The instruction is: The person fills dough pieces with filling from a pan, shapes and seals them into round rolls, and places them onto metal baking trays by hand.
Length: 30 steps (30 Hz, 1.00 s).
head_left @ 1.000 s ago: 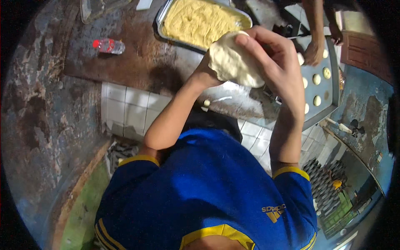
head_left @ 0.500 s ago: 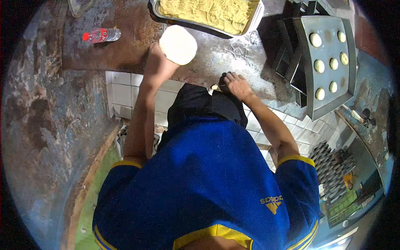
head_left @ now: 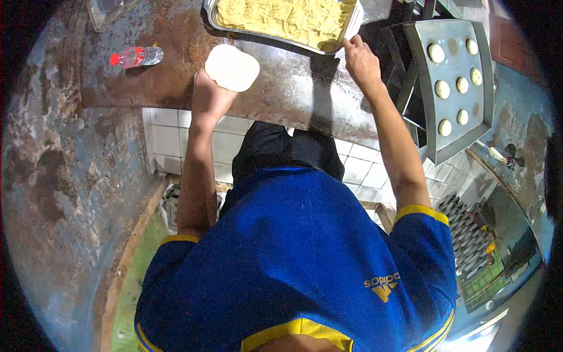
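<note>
Dough round (head_left: 231,68): one, pale, smooth and flat, with a slightly uneven rounded edge; it is held over the near left part of the table, well apart from the pan.
Left hand (head_left: 212,97): one; the dough round is gripped by it, most of the fingers being hidden behind the dough.
Right hand (head_left: 362,63): one, its fingers curled at the pan's near right corner; whether anything is gripped cannot be told.
Pan (head_left: 355,22): one, rectangular, shiny and metallic, with a raised rim.
Yellow mass (head_left: 281,20): one, thick and soft-looking, its ridged surface spread across the pan.
Dough pieces (head_left: 462,85): seven are counted, small and round, set apart from each other.
Tray (head_left: 451,64): one, grey, metallic, straight-walled; the seven are borne on it.
Bottle (head_left: 141,57): one, clear, red-capped, laid on its side.
Table (head_left: 281,88): one, brown, scuffed and stained.
</note>
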Tool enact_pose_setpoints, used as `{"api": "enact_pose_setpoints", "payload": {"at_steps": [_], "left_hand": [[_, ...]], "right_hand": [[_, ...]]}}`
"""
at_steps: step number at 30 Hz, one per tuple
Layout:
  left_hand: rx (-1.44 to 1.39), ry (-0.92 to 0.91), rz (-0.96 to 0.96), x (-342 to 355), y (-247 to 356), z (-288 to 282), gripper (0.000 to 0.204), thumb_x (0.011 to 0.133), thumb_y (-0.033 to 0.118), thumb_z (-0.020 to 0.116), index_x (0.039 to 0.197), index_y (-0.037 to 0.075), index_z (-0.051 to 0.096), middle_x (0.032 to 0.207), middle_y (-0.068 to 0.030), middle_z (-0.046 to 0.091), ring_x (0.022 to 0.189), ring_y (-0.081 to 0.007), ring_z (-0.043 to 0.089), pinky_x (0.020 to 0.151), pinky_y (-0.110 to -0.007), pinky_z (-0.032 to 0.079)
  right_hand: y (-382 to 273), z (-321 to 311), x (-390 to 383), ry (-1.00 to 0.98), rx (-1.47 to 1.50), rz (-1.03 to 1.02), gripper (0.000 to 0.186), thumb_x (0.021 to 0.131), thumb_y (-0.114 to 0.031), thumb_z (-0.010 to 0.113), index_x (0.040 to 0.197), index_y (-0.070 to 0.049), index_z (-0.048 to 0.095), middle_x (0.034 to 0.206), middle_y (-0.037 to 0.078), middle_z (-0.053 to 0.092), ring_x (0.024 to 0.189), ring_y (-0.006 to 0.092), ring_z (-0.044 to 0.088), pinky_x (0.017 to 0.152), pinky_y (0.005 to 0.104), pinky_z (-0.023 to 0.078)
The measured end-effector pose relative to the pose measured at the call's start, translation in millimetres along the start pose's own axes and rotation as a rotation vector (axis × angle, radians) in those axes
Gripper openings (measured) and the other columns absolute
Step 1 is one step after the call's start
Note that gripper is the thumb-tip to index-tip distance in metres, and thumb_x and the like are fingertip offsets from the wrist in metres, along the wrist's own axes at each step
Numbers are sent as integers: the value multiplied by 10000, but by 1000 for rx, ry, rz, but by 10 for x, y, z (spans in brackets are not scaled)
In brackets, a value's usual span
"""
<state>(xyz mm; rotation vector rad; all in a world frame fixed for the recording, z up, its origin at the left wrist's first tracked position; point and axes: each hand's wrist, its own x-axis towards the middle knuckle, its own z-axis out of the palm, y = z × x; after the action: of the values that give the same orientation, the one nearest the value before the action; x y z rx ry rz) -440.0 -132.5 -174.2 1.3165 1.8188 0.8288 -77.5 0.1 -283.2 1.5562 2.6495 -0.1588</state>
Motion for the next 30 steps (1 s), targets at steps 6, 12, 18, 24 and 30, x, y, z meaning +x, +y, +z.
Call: {"api": "enact_pose_setpoints", "payload": {"at_steps": [6,12,18,24,30], "left_hand": [[-3,8,-104,22,-81,-14,411,842,105,819,1215,-10,693,1148,-153,771,1062,-249,742,927,-375,573],[-43,-28,-115,31,-38,-40,432,838,114,832,1228,-6,691,1160,-154,770,1075,-233,740,933,-377,575],[4,-46,-96,-15,-177,-41,449,819,79,854,1227,-13,690,1151,-123,772,1049,-215,739,926,-369,579],[134,-12,43,29,-97,-40,387,803,79,858,1153,-13,720,1066,-127,787,978,-216,756,867,-366,591],[65,-20,39,48,-114,-9,370,801,81,858,1139,-8,738,1060,-135,793,981,-219,761,865,-366,590]], "right_hand": [[-87,-35,79,-114,-31,-71,199,958,-95,539,1117,-98,657,1094,170,666,974,373,730,746,490,637],[65,82,328,-290,250,112,271,978,-199,545,1121,-104,755,1030,256,749,963,455,743,871,545,598],[44,45,292,-173,286,57,272,999,-231,582,1207,-107,705,1145,252,693,1024,455,720,889,548,579],[59,162,209,-209,353,102,264,1026,-207,568,1180,-80,741,1143,212,721,989,449,719,866,525,577],[-104,126,350,-178,328,91,261,1027,-222,574,1222,-141,727,1164,224,711,1034,442,719,879,538,575]]}}
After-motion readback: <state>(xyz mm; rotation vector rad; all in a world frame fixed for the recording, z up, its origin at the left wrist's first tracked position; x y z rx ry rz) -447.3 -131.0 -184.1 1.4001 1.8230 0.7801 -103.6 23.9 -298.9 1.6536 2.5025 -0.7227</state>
